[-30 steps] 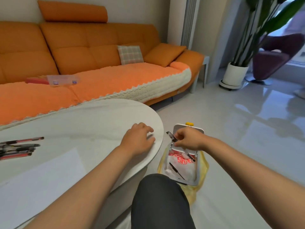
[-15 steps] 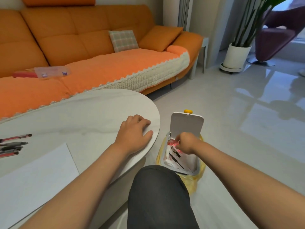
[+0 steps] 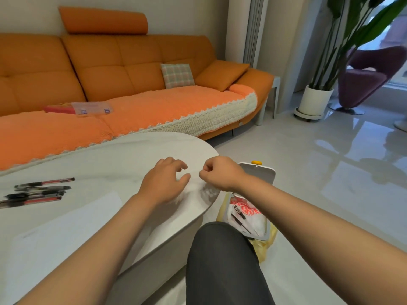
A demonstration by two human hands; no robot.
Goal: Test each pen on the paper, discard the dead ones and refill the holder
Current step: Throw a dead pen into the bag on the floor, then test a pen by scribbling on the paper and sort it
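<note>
Pens [image 3: 37, 191], four or so with red and black barrels, lie bunched at the table's [image 3: 110, 164] left edge, just behind the white paper [image 3: 66, 219]. Near the right edge the left hand [image 3: 164, 183] rests on the top, fingers loosely curled and holding nothing. Just beside it, the right hand [image 3: 217, 172] is a closed fist, empty as far as can be seen. Below the rim, two discarded pens [image 3: 239, 214] lie in the open bin [image 3: 257, 172] on a white bag [image 3: 256, 222] whose red print is illegible.

Four pens [image 3: 41, 187], two discarded pens [image 3: 239, 211] — one paper [image 3: 66, 227]
</note>
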